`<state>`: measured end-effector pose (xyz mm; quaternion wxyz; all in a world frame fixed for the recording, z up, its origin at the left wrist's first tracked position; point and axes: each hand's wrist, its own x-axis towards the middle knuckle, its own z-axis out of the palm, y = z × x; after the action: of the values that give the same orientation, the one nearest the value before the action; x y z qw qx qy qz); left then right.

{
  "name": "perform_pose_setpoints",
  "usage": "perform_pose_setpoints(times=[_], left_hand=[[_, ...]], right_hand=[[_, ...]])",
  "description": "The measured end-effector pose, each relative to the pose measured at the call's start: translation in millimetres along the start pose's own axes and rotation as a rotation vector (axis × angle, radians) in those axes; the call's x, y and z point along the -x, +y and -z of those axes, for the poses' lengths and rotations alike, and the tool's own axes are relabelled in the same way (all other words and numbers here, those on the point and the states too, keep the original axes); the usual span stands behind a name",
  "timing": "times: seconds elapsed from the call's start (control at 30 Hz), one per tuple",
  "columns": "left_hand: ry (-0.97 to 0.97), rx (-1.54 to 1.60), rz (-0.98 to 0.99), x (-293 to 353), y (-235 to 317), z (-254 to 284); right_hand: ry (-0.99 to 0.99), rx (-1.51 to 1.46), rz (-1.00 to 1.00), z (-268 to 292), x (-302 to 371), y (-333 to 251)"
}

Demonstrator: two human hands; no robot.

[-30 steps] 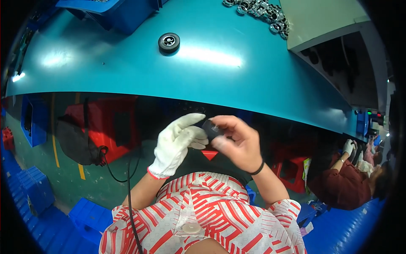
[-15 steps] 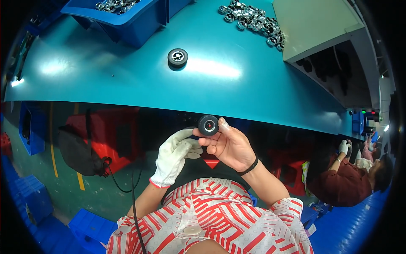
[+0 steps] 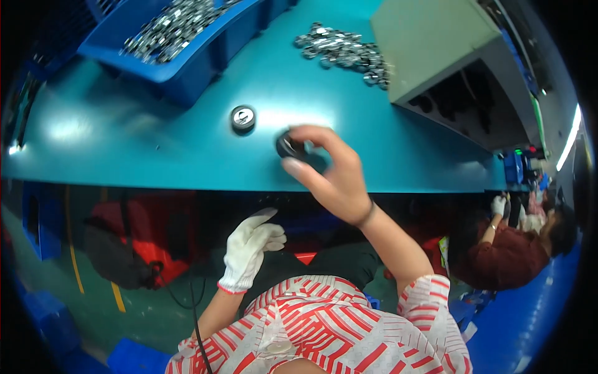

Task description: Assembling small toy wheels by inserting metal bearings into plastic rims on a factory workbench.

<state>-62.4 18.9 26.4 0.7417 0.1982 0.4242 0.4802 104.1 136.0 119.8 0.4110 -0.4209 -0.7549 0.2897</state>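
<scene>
Bare, with a dark band at its wrist, my right hand (image 3: 333,171) reaches over the teal table (image 3: 205,156). Its thumb and fingers grip a small black toy wheel (image 3: 288,146), slightly blurred and tilted; whether the wheel touches the tabletop I cannot tell. To the left of it, a second black wheel (image 3: 243,119) with a silver-and-black face lies on the table. My left hand (image 3: 250,248), in a white knitted glove, hangs below the table's front edge with loosely bent fingers apart and nothing in them.
A blue bin (image 3: 168,71) full of shiny metal parts stands at the back left. More chrome parts (image 3: 342,50) lie heaped beside a pale box-like housing (image 3: 436,50) with a dark opening. A co-worker (image 3: 507,255) sits at the right, beyond a red stool (image 3: 427,249).
My right hand has carried the wheel forward from in front of my body to over the table. My left hand has come away from the wheel. The view has shifted.
</scene>
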Motion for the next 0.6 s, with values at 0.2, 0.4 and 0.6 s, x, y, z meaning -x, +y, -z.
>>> perform_pose_setpoints(times=[0.2,0.4,0.6], left_hand=[[-0.004,-0.035,-0.012,-3.5,-4.6,-10.5],[-0.007,-0.078,0.016,-6.2,-6.9,-16.6],[-0.097,-0.129,0.061,-12.2,-12.5,-36.1]], right_hand=[[0.006,0.307,0.046,-10.2,-53.6,44.3],[0.258,0.266,0.138,53.1,-18.2,53.2],[0.67,0.739,-0.141,186.3,9.2,133.0]])
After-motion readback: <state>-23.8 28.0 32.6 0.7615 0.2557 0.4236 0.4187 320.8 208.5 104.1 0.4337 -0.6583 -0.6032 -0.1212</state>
